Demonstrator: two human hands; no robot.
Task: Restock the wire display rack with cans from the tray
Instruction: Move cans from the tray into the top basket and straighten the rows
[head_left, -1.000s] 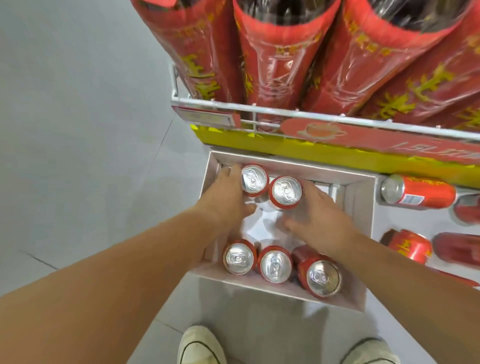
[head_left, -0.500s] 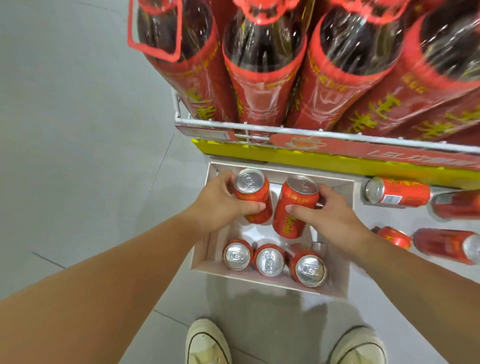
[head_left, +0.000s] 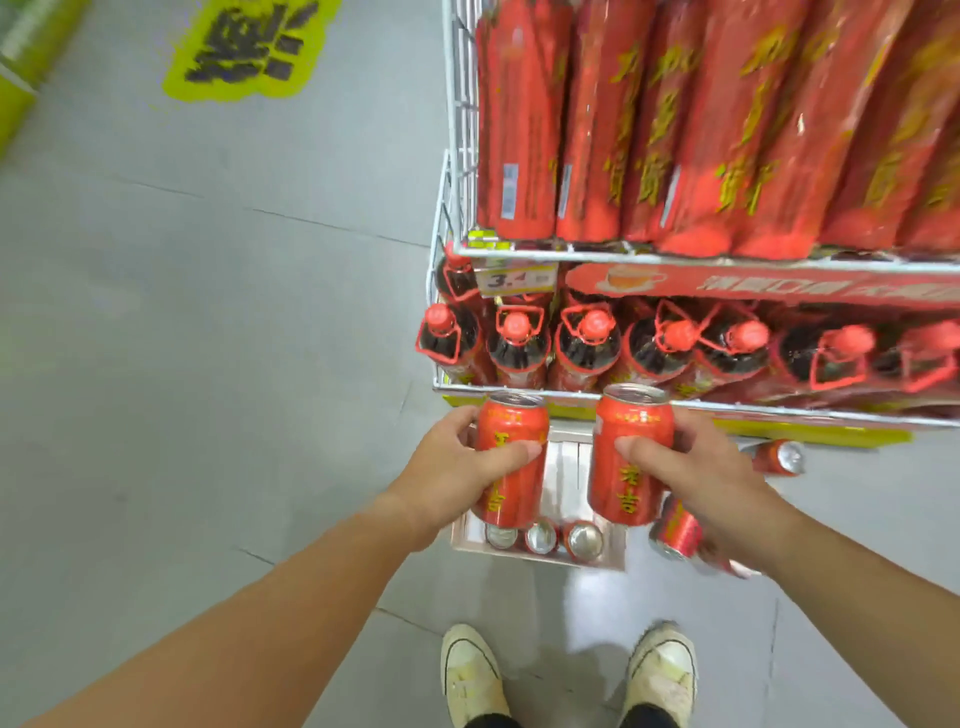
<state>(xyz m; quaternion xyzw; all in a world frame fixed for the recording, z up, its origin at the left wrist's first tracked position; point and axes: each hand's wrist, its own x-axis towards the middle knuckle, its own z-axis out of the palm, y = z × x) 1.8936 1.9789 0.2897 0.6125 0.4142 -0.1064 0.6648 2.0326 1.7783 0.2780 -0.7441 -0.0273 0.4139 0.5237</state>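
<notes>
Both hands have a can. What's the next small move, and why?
Probably raise both toward the wire rack and look for a free slot. The left hand grips the left can, the right hand the right can, both upright over the tray holding three more. The two tiers in view are packed with bottles, so no can slot shows.

Grey tile floor (head_left: 156, 338) w/ thin seams; yellow-green sticker (head_left: 249, 52), black chars, top-left; green strip (head_left: 18, 73) at far-left edge; glare (head_left: 587, 592) btm-centre.

Shop: wire rack (head_left: 451, 156) of bottles (head_left: 587, 343), price tag (head_left: 519, 280).
</notes>
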